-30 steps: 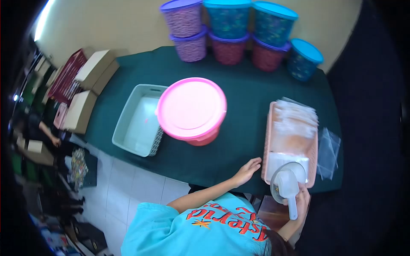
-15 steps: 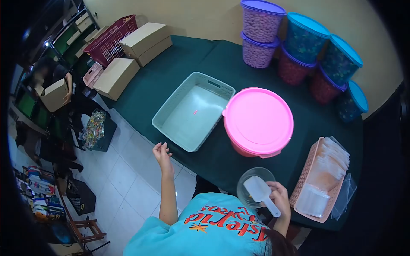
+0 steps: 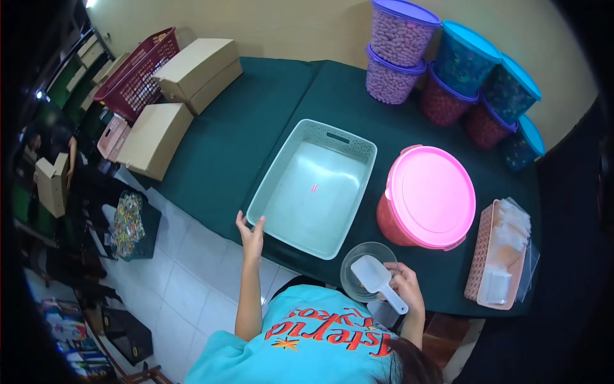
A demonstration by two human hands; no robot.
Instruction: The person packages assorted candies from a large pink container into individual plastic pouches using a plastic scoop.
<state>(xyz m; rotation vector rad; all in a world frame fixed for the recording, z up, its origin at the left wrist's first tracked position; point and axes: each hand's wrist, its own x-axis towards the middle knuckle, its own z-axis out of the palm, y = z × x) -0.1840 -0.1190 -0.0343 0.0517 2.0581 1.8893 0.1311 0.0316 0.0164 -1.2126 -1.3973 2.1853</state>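
Note:
My right hand [image 3: 407, 288] is closed on the rim of a clear round bowl [image 3: 348, 281], close to my shirt at the table's near edge. A white plastic scoop [image 3: 371, 274] lies across the bowl, its handle sticking out past my fingers. My left hand [image 3: 252, 238] has its thumb and fingers spread, fingertips right at the near left corner of a pale green tray [image 3: 258, 203]. Inside the tray only a small red-and-white label shows on the bottom. Right of the tray stands a red tub with a pink lid [image 3: 433, 195].
A pink basket [image 3: 481, 262] of clear plastic bags sits at the right. Lidded tubs [image 3: 403, 51] of sweets are stacked at the back right. Cardboard boxes [image 3: 153, 137] and a maroon basket [image 3: 137, 77] stand at the left. Another person [image 3: 54, 150] handles a box beyond.
My left hand has moved to the tray's near left corner, its fingers spreading from a loose curl. The tray now sits farther from the pink-lidded tub. The right hand still holds bowl and scoop.

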